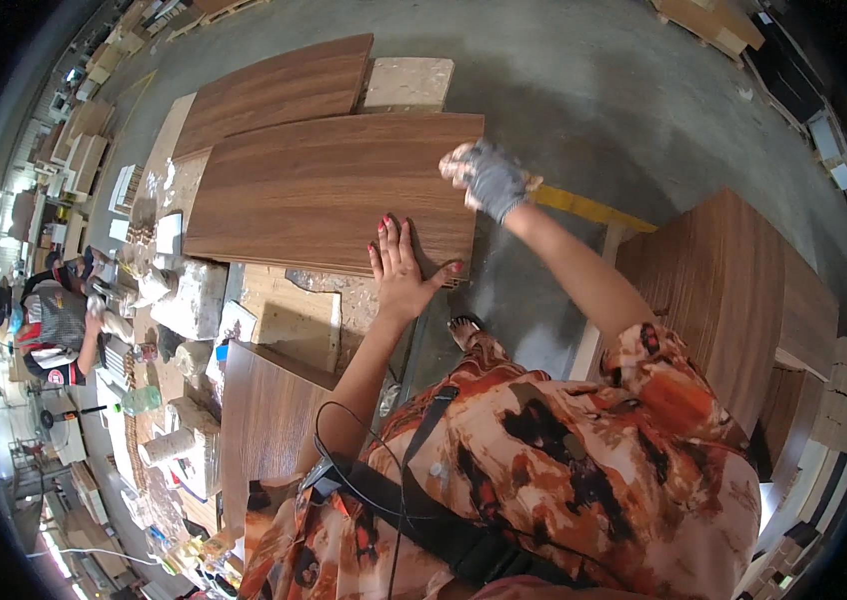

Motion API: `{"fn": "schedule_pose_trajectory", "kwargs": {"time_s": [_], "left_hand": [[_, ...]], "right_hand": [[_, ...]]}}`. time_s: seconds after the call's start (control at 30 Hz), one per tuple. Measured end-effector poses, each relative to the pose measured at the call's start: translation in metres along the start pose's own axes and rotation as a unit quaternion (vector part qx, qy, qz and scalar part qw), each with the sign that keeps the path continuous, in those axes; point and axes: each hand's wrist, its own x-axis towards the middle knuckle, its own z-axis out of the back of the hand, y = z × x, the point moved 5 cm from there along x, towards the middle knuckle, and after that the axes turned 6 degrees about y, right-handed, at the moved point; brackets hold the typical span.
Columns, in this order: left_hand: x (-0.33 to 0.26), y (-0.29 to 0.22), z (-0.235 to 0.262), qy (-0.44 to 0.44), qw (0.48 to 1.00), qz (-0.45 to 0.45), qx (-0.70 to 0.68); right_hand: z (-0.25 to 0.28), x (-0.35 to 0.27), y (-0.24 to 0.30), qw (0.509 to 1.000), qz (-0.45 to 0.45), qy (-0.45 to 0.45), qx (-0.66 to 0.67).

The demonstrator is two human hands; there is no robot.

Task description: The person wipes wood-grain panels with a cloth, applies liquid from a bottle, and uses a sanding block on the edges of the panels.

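A brown wood-grain panel (329,200) lies on the worktable in front of me, atop at least one more board. My left hand (404,268) is bare, with red nails. It rests on the panel's near right part with fingers stretched out and spread. At the panel's right end is my right hand (489,178), in a grey glove that leaves the fingertips bare. Its fingers are curled in, slightly blurred, and what they hold, if anything, cannot be made out. A second brown panel (284,90) lies just beyond the first.
On my right stands a stack of brown panels (714,280). Another brown panel (269,410) is near my left forearm. Bottles, rolls and loose items crowd the table's left side, including a green bottle (142,400). A co-worker (54,320) is at the far left. Yellow tape (594,208) marks the floor.
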Motion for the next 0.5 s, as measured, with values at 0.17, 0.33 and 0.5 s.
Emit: {"fn": "schedule_pose_trajectory", "kwargs": {"time_s": [0.17, 0.33, 0.5], "left_hand": [[0.004, -0.042, 0.0, -0.003, 0.999, -0.05, -0.021], [-0.008, -0.019, 0.006, -0.028, 0.999, -0.008, -0.015], [-0.01, -0.032, 0.013, -0.019, 0.999, -0.021, -0.02]], "right_hand": [[0.003, 0.025, -0.134, 0.983, -0.182, -0.031, -0.003], [0.013, -0.008, -0.004, 0.989, 0.008, -0.14, 0.045], [0.001, -0.084, 0.055, 0.992, 0.011, -0.091, 0.086]]}}
